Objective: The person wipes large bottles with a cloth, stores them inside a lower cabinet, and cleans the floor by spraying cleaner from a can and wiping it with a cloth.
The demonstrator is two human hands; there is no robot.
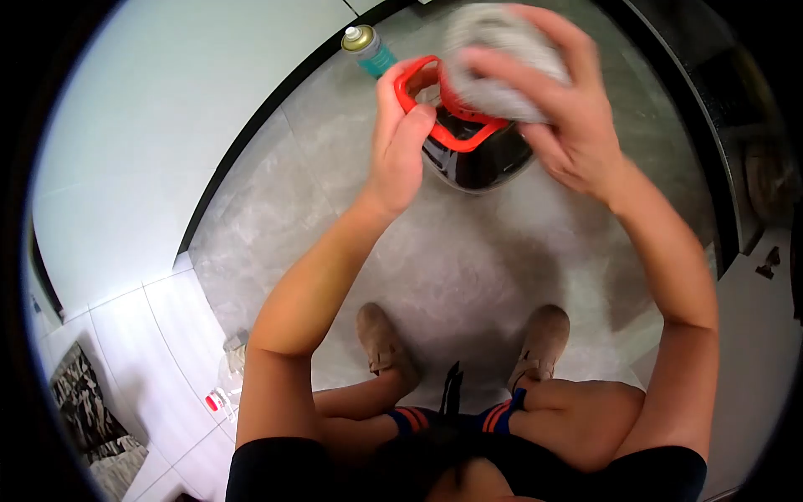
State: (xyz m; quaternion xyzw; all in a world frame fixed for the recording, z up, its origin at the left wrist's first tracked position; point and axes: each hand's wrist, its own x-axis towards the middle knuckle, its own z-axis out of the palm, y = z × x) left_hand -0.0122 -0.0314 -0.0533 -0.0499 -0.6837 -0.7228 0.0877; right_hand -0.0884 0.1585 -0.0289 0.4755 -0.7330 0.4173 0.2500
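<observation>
A container with a dark, glossy body and a red handle frame is held up in front of me. My left hand is wrapped round the left side of the red handle. Against the container's top, my right hand grips a light grey cloth, which is blurred by motion and hides part of the red top. Just beyond my left hand, a teal and grey spray can with a white nozzle stands on the grey floor.
Grey floor tiles lie below, bordered by a black edge and a white panel. My shoes are at the lower middle. A clear bottle with a red cap and a patterned cloth are at the lower left.
</observation>
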